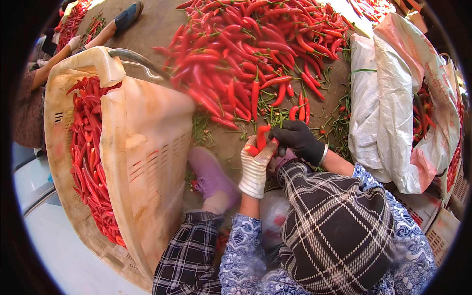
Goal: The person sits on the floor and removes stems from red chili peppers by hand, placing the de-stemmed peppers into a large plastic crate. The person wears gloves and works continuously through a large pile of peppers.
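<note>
My left hand (257,164), in a striped white glove, holds several red chili peppers (261,138). My right hand (299,142), in a black glove with a bracelet at the wrist, meets it at a pepper's stem end; its fingertips are pinched around the green stem. Beyond both hands spreads a large heap of red chili peppers (239,55) with green stems. Loose green stems (274,112) lie on the ground between the heap and my hands.
At the left a tall plastic crate (158,121) holds destemmed red peppers (88,147). A white woven sack (383,110) with peppers stands at the right. My purple shoe (214,177) is beside the crate. Another person's arm (55,62) and blue shoe (128,16) show at upper left.
</note>
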### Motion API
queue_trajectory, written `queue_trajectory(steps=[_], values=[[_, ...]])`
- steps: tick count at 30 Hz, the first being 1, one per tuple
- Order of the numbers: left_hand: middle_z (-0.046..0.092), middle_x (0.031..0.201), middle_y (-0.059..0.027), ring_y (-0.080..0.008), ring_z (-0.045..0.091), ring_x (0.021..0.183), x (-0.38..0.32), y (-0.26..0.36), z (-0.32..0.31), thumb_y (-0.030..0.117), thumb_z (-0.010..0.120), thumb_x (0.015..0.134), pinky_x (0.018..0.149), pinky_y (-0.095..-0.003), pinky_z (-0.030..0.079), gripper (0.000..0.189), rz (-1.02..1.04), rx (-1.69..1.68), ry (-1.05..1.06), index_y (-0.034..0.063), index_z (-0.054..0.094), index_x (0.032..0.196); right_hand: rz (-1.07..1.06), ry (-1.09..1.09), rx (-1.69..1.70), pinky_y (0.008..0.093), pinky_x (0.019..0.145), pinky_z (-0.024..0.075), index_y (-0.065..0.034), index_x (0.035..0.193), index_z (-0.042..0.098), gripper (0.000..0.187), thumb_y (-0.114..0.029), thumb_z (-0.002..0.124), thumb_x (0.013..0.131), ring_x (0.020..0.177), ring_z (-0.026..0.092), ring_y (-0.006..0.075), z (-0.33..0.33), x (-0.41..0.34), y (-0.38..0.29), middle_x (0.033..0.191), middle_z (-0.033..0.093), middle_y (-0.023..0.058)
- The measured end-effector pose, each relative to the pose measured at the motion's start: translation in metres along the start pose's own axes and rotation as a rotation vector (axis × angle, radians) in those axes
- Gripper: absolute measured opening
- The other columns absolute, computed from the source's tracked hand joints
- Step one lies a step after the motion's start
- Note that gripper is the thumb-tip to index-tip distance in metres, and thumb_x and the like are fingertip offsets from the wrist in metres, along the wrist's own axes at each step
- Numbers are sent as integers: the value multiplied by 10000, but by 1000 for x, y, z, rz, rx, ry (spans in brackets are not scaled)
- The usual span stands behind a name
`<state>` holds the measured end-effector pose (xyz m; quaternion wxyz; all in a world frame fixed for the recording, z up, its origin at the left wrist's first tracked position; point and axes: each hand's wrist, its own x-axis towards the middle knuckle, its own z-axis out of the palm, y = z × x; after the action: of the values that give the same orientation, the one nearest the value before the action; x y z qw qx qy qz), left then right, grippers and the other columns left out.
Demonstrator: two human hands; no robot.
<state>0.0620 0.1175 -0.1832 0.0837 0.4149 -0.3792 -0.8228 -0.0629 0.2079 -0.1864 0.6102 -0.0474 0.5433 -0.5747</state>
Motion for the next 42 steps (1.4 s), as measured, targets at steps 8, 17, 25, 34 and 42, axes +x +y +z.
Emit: queue_trajectory(steps=[8, 17, 25, 34, 42], values=[[601, 829, -34, -120, 580, 741, 14, -20, -2, -14, 712, 683, 615, -251, 494, 379, 92, -82, 76, 29, 575, 1033, -260, 234, -1334, 382, 627, 486, -58, 859, 664, 354, -374, 503, 863, 711, 617, 282, -37, 67, -42, 781, 632, 144], [614, 942, -19, -105, 582, 828, 57, -3, 8, -114, 693, 677, 720, -251, 509, 405, 364, 81, 327, 44, 582, 1033, -445, 117, -1467, 416, 630, 468, -105, 932, 656, 256, -248, 615, 724, 752, 604, 322, -34, 118, -42, 823, 629, 121], [621, 875, -31, -99, 586, 773, 9, -21, -19, -57, 689, 693, 702, -246, 496, 292, 251, 354, -34, 47, 572, 940, -325, -71, -570, 336, 546, 429, -49, 742, 576, 110, -135, 578, 810, 564, 553, 225, -41, 30, 24, 615, 540, 83], [602, 898, -112, -230, 629, 743, -6, -27, -19, -77, 644, 698, 680, -340, 538, 380, 87, -382, 22, 53, 489, 1020, -236, -136, 122, 297, 541, 427, -32, 742, 515, 253, -219, 535, 910, 565, 528, 147, -3, 17, 38, 620, 521, 58], [586, 880, -77, -183, 610, 742, -6, 40, -11, -105, 661, 670, 656, -285, 523, 357, 445, 4, 124, 27, 550, 983, -271, 97, -1121, 348, 616, 497, -59, 838, 620, 201, -253, 607, 789, 761, 640, 218, -32, 66, -45, 840, 642, 137]])
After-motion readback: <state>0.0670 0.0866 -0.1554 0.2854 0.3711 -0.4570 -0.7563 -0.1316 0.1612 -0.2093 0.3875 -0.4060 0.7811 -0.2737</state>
